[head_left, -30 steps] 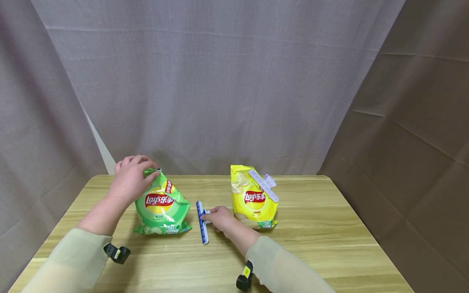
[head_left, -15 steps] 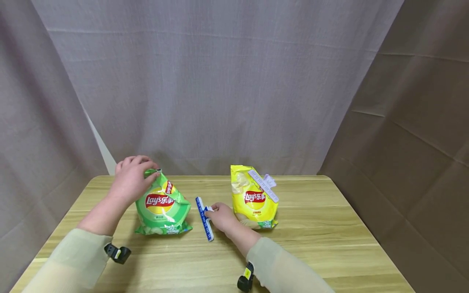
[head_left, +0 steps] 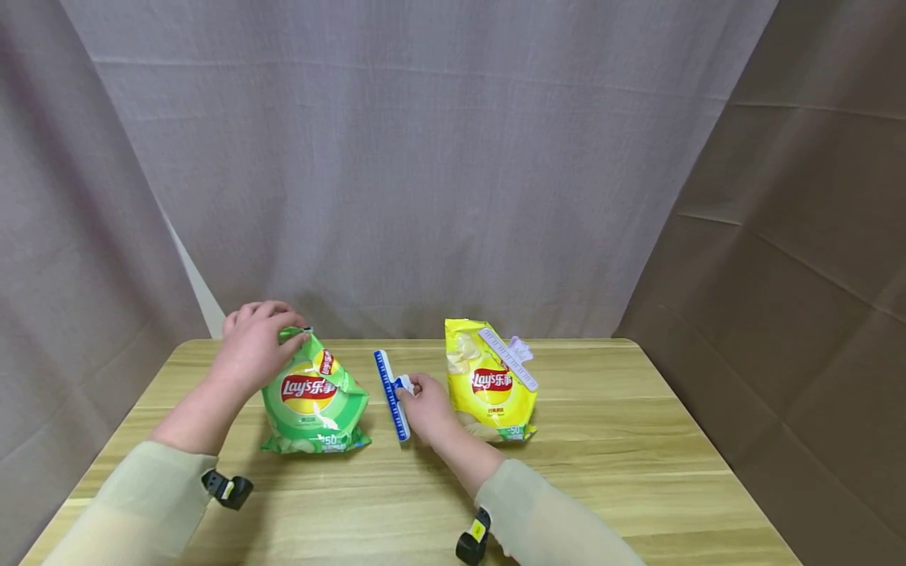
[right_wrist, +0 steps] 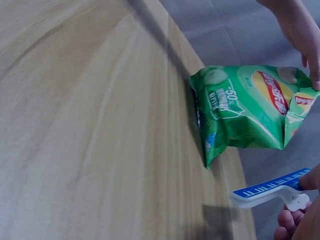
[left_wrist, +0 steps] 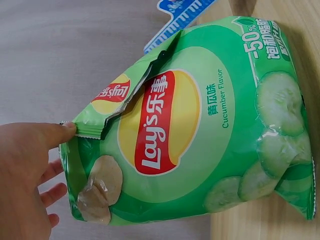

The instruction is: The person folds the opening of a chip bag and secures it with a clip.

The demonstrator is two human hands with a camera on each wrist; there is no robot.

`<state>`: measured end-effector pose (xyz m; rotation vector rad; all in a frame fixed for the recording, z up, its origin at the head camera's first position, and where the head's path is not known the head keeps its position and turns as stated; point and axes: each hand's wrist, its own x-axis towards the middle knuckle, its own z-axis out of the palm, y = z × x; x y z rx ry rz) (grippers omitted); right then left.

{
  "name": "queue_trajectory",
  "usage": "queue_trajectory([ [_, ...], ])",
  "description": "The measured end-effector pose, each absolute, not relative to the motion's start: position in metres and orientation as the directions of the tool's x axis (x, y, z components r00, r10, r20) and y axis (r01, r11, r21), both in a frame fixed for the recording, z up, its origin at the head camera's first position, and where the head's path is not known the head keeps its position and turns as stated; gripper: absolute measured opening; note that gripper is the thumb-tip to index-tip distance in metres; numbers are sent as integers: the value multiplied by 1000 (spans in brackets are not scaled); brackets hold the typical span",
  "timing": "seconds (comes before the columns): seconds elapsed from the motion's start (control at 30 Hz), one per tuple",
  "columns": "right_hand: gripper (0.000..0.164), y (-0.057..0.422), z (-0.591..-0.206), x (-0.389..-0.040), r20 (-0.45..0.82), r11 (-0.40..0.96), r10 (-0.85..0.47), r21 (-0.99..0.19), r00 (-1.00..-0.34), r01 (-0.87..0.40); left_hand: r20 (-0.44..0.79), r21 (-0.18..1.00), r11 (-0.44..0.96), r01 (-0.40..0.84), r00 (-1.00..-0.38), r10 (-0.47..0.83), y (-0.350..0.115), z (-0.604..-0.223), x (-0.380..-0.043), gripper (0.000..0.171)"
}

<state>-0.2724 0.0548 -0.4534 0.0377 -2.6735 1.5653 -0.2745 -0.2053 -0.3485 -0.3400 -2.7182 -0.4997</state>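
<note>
My left hand [head_left: 256, 346] pinches the top corner of a green chip bag [head_left: 308, 409], thumb in front and fingers behind, as the left wrist view shows. The bag stands upright on the table, its upper right corner folded down over the front. Right of it, my right hand [head_left: 428, 409] grips a blue-and-white bag clip [head_left: 392, 397] by its handle, between thumb and fingers. The clip's long bar points up and slightly left. In the right wrist view, the clip [right_wrist: 270, 187] is above the table, apart from the green bag [right_wrist: 245, 107].
A yellow chip bag [head_left: 490, 393] stands right of my right hand, with a lilac bag clip [head_left: 508, 358] across its folded corner. The wooden table [head_left: 602, 472] ends at a grey curtain [head_left: 453, 173] behind and a brown cloth [head_left: 800, 259] at the right.
My right hand has raised the blue-and-white bag clip up and away in the head view, and its bar has turned a little. My left hand and the green chip bag stay put.
</note>
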Motion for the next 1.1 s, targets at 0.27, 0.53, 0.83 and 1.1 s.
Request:
queue_trajectory([
  [0.27, 33, 53, -442, -269, 115, 536, -17, -837, -993, -106, 381, 300, 908, 293, -909, 167, -205, -349, -275, 25],
  [0.53, 32, 55, -440, -267, 172, 585, -103, -786, -980, -200, 400, 295, 905, 307, -900, 175, -206, -350, -276, 24],
  [0.83, 28, 57, -442, -271, 222, 600, -176, -748, -959, -283, 403, 290, 905, 313, -897, 181, -206, -349, -276, 23],
  [1.1, 27, 59, -440, -273, 212, 588, -166, -763, -963, -269, 407, 284, 905, 316, -895, 185, -206, -348, -276, 22],
])
